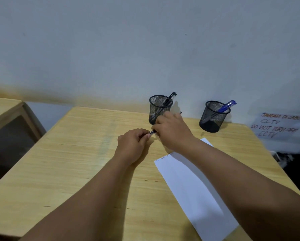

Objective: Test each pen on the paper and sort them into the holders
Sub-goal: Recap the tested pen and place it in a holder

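wooden desk (76,153) against a pale wall carries two mesh holders: left holder (158,110) with black pens at 12 o'clock, right holder (213,117) with a blue pen at 1 o'clock. paper (194,188) lies at 4 o'clock. left hand (131,143) and right hand (172,131) both pinch one dark pen (152,132), mostly hidden between them. risk: the right hand sits close to the left holder and may knock it; a cap pulled off may slip from the fingers.

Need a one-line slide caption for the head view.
Both hands, left hand and right hand, grip one pen over the wooden desk, beside test paper and two mesh holders.
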